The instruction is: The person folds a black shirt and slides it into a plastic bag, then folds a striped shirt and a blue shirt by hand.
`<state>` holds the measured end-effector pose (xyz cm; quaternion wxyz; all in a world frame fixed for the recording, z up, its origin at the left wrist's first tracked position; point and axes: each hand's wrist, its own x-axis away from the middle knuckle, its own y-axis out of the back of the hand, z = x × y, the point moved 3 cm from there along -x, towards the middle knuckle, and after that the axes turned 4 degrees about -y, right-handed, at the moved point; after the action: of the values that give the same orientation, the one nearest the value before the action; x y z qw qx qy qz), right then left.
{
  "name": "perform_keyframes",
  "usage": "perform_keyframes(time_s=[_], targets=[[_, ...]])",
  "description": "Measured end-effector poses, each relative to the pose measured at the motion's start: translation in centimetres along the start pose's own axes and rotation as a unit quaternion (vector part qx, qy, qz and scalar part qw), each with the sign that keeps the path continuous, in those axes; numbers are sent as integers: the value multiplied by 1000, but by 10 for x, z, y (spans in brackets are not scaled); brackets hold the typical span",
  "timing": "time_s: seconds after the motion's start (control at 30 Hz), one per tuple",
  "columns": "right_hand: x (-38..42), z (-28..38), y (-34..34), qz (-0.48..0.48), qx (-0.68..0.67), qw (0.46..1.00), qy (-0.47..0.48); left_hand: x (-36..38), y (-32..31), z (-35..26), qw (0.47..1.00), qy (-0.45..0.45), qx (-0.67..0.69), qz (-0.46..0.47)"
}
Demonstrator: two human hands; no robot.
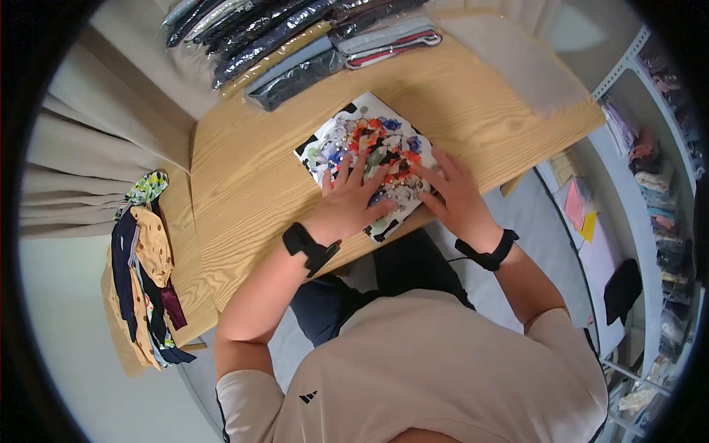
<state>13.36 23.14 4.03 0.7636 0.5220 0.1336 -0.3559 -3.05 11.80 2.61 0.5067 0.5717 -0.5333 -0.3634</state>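
A folded piece with a colourful floral print (380,144) and black-and-white edges lies flat on the wooden table (258,162), near its front edge. My left hand (351,199) rests on its lower left part, palm down with the fingers spread. On its right side lies my right hand (454,192), also palm down, fingers apart. Neither hand grips anything. Each wrist wears a black band.
Stacks of folded garments in clear plastic (288,59) stand at the table's back. Loose clothes (151,258) hang over the left end. Shelves with folded items (657,184) are on the right. A translucent sheet (517,63) lies at the back right.
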Motion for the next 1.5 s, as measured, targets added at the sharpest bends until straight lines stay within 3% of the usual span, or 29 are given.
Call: perform_keyframes(time_s=[0.07,0.1,0.13,0.2,0.27,0.3,0.33,0.4,0.5,0.57,0.63,0.7,0.77,0.9,0.97,1.13,1.23,1.3,1.4,1.5], targets=[[9,-24,-21,90,4,995,-34,-3,9,18,999,2,53,-13],[9,-28,-25,88,7,996,-26,-7,18,28,991,-38,119,-51],[8,-33,-26,53,-70,993,-77,-10,29,33,976,-78,184,-86],[6,-36,-23,20,-144,982,-120,-15,41,38,978,-82,168,-95],[3,-43,-21,7,-211,946,-244,-25,36,50,994,-50,38,-86],[1,-42,-20,1,-208,949,-238,-30,29,54,999,-11,46,-9],[0,-43,-20,8,-187,954,-234,-31,11,62,997,34,27,65],[-1,-54,-23,23,-160,956,-246,-29,13,52,997,47,-17,64],[-21,-68,-2,22,-164,968,-190,-29,14,53,995,52,6,90],[-50,-94,20,97,-139,962,-215,-27,18,51,994,53,3,99],[-89,-121,48,-19,-65,960,-271,-28,17,48,994,52,-6,95],[-122,-193,54,-61,-68,965,-245,-28,16,50,995,60,17,82],[-138,-221,61,-29,47,950,-306,-28,16,49,994,64,12,82],[-145,-289,57,4,133,939,-315,-28,18,49,992,70,5,107],[-139,-285,60,108,267,881,-375,-28,22,46,990,73,-5,124],[-134,-277,59,178,289,850,-403,-28,22,43,988,83,7,133],[-133,-280,57,165,299,849,-404,-28,20,46,989,79,9,121],[-131,-285,64,44,281,853,-438,-29,22,44,989,84,8,125],[-127,-296,68,7,236,865,-442,-29,23,44,988,86,15,127],[-132,-312,67,74,172,868,-460,-29,19,46,989,83,9,120]])
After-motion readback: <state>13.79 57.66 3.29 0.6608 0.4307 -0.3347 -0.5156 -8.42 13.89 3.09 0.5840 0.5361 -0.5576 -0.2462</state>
